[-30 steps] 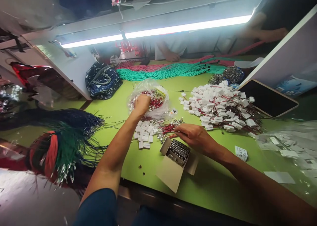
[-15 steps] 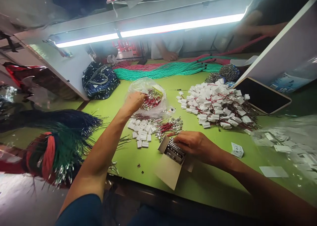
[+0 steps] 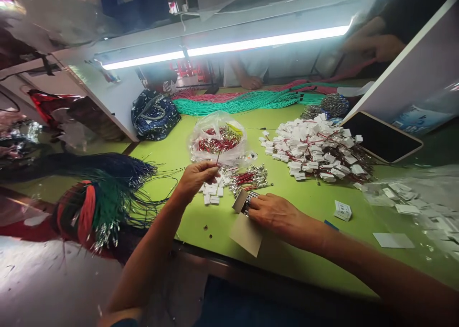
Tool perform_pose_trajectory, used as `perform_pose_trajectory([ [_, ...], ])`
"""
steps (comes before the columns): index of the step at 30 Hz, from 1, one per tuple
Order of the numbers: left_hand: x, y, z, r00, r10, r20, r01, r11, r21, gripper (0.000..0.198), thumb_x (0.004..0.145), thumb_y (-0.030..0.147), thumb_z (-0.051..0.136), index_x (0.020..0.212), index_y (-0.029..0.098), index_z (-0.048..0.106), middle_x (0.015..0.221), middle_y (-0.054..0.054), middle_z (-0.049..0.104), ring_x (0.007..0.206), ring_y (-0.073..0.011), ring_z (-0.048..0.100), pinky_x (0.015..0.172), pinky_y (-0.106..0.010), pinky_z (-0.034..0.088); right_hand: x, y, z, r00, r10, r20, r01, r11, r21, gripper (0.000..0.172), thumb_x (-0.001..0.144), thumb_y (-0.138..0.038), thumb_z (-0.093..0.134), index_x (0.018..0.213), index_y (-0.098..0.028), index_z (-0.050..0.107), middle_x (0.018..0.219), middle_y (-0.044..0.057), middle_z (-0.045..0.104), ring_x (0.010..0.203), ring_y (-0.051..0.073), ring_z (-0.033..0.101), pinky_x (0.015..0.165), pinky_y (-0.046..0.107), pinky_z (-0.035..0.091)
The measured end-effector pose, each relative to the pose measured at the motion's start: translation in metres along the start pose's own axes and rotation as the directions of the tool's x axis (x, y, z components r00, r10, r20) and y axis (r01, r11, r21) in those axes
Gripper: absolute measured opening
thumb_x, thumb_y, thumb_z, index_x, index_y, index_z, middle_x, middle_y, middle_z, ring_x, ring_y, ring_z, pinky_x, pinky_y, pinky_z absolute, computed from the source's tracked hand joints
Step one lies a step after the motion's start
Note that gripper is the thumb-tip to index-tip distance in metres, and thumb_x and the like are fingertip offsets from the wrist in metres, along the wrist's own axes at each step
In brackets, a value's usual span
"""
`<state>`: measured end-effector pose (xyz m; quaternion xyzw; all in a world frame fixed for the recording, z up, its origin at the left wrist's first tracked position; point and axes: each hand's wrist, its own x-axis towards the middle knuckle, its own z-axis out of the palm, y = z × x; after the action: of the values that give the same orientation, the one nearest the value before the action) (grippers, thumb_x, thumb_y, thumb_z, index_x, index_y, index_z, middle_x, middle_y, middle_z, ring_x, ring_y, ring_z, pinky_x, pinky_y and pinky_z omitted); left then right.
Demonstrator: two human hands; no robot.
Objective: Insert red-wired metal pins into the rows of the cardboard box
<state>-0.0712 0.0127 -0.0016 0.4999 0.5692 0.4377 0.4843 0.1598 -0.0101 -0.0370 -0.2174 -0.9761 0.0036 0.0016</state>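
Note:
My left hand (image 3: 201, 176) pinches a short red wire (image 3: 218, 157), held upright in front of a clear plastic bag (image 3: 195, 147) full of red wires with metal ends. My right hand (image 3: 270, 211) reaches into a small open cardboard box (image 3: 247, 235) of small metallic cylindrical parts (image 3: 252, 196). Its fingertips are down among them, and whether they grip one is hidden. Between the hands lie a bundle of short red wires with metal ends (image 3: 247, 179) and a cluster of white rectangular blocks (image 3: 214, 191).
A heap of white blocks with red wires (image 3: 311, 147) lies at right, beside a tablet-like dark panel (image 3: 383, 136). Green wires (image 3: 244, 102) stretch across the back. Dark wire bundles (image 3: 107, 174) hang at left. A lamp (image 3: 268, 41) crosses above. Other people's arms show behind.
My left hand has come out of the plastic bag toward me, with a red wire in its fingers. My right hand has moved slightly and now covers more of the box.

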Motion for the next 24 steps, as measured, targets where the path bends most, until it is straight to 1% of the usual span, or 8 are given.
perform_pose_trajectory([
  [3, -0.015, -0.004, 0.020, 0.992, -0.098, 0.074, 0.112, 0.971, -0.211, 0.037, 0.056, 0.040, 0.077, 0.078, 0.014, 0.065, 0.066, -0.003, 0.066, 0.052, -0.0097, 0.054, 0.054, -0.025, 0.040, 0.004, -0.002, -0.004, 1.000, 0.030, 0.006, -0.030, 0.999, -0.034, 0.021, 0.087, -0.005, 0.044, 0.085, -0.016, 0.061, 0.085, 0.007, 0.063, 0.070, 0.016, 0.058, 0.057, 0.027, 0.038],
  [7, -0.024, -0.008, 0.040, 0.976, -0.145, 0.164, 0.191, 0.930, -0.314, 0.037, 0.055, 0.040, 0.079, 0.073, 0.014, 0.060, 0.066, -0.002, 0.066, 0.051, -0.0087, 0.054, 0.054, -0.024, 0.039, 0.007, -0.003, -0.007, 1.000, 0.019, 0.017, -0.018, 0.998, -0.060, 0.021, 0.089, -0.005, 0.043, 0.092, -0.014, 0.062, 0.092, 0.009, 0.064, 0.072, 0.016, 0.058, 0.060, 0.027, 0.040],
  [11, -0.027, -0.015, 0.049, 0.972, -0.153, 0.179, 0.215, 0.887, -0.408, 0.035, 0.055, 0.036, 0.081, 0.074, 0.013, 0.063, 0.067, -0.001, 0.065, 0.052, -0.0069, 0.053, 0.056, -0.023, 0.040, 0.004, 0.000, -0.002, 1.000, -0.019, -0.019, 0.019, 0.999, -0.029, 0.021, 0.089, -0.006, 0.043, 0.088, -0.013, 0.063, 0.088, 0.008, 0.064, 0.071, 0.015, 0.057, 0.063, 0.028, 0.040],
  [13, -0.027, -0.020, 0.051, 0.973, -0.164, 0.164, 0.221, 0.871, -0.438, 0.037, 0.054, 0.034, 0.082, 0.079, 0.012, 0.065, 0.066, -0.001, 0.065, 0.053, -0.0070, 0.054, 0.057, -0.022, 0.040, 0.001, 0.001, 0.001, 0.998, 0.003, -0.070, -0.003, 1.000, -0.004, 0.020, 0.089, -0.008, 0.043, 0.088, -0.013, 0.063, 0.086, 0.008, 0.063, 0.070, 0.015, 0.056, 0.063, 0.028, 0.039],
  [16, -0.026, -0.024, 0.053, 0.971, -0.173, 0.163, 0.230, 0.856, -0.463, 0.040, 0.053, 0.033, 0.083, 0.083, 0.012, 0.066, 0.068, -0.002, 0.067, 0.054, -0.0077, 0.055, 0.060, -0.023, 0.042, -0.001, 0.000, 0.000, 0.993, 0.039, -0.108, -0.037, 0.999, 0.026, 0.021, 0.092, -0.013, 0.042, 0.095, -0.014, 0.062, 0.089, 0.008, 0.063, 0.072, 0.015, 0.056, 0.063, 0.028, 0.040],
  [18, -0.026, -0.024, 0.054, 0.969, -0.174, 0.174, 0.238, 0.848, -0.473, 0.040, 0.052, 0.033, 0.083, 0.082, 0.012, 0.066, 0.070, -0.003, 0.068, 0.054, -0.0077, 0.055, 0.061, -0.024, 0.042, 0.001, -0.001, -0.004, 0.996, 0.036, -0.083, -0.033, 0.999, 0.031, 0.022, 0.092, -0.012, 0.040, 0.099, -0.014, 0.061, 0.090, 0.008, 0.063, 0.074, 0.016, 0.057, 0.065, 0.029, 0.041],
  [22, -0.027, -0.023, 0.054, 0.965, -0.178, 0.194, 0.252, 0.837, -0.487, 0.041, 0.051, 0.032, 0.084, 0.082, 0.012, 0.065, 0.073, -0.004, 0.070, 0.052, -0.0078, 0.055, 0.059, -0.025, 0.041, 0.010, -0.002, -0.012, 0.999, 0.018, 0.046, -0.019, 0.999, 0.032, 0.022, 0.091, -0.008, 0.040, 0.093, -0.013, 0.061, 0.088, 0.009, 0.064, 0.076, 0.018, 0.059, 0.066, 0.030, 0.043],
  [24, -0.028, -0.024, 0.053, 0.965, -0.172, 0.198, 0.250, 0.835, -0.490, 0.040, 0.052, 0.032, 0.083, 0.081, 0.012, 0.064, 0.073, -0.004, 0.070, 0.051, -0.0081, 0.055, 0.058, -0.025, 0.041, 0.015, 0.000, -0.012, 0.997, 0.014, 0.078, -0.017, 0.999, 0.032, 0.023, 0.091, -0.008, 0.039, 0.093, -0.012, 0.061, 0.089, 0.009, 0.065, 0.077, 0.018, 0.060, 0.066, 0.029, 0.044],
])
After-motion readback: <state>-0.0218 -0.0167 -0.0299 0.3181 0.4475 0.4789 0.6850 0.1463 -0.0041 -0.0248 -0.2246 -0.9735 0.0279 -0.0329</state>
